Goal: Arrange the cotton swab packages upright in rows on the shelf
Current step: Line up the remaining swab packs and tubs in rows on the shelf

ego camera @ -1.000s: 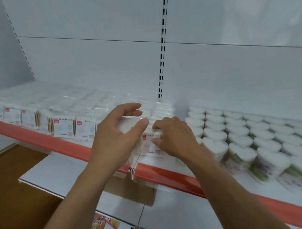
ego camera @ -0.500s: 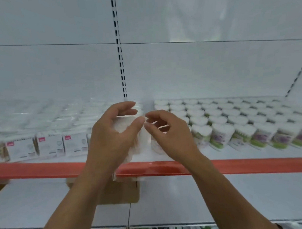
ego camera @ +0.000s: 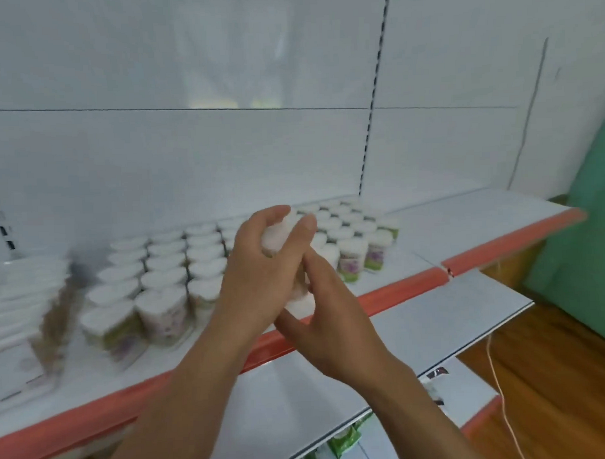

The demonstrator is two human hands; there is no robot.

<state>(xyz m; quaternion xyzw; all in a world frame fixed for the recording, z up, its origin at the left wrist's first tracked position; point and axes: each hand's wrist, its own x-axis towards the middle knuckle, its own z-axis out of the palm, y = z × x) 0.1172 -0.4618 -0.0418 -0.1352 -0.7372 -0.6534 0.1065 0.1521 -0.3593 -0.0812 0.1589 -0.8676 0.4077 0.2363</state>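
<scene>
— What's at the far left of the frame?

— Blurred flat white packs (ego camera: 15, 308), lying in a stack on the white metal shelf (ego camera: 465, 223), which has an orange-red front strip. Just right of them stand rows of white-lidded tubs (ego camera: 165, 268) with green and purple labels, all upright, close together and running back toward the rear wall.

— And the hands?

— At the centre, in front of the tubs, the left hand (ego camera: 261, 275) has its fingers and thumb curled round a small white cotton swab package (ego camera: 277, 238), held clear of the shelf and tilted. The right hand (ego camera: 328, 324) comes up from below, its fingers lying against the package's lower end. Whether it pinches the package or only touches it I cannot tell.

— Further right?

— The shelf surface lies bare past the last tubs. A lower white shelf (ego camera: 434, 324) juts out beneath. At the right edge are a green panel (ego camera: 586, 253) and a wooden floor (ego camera: 556, 375).
</scene>
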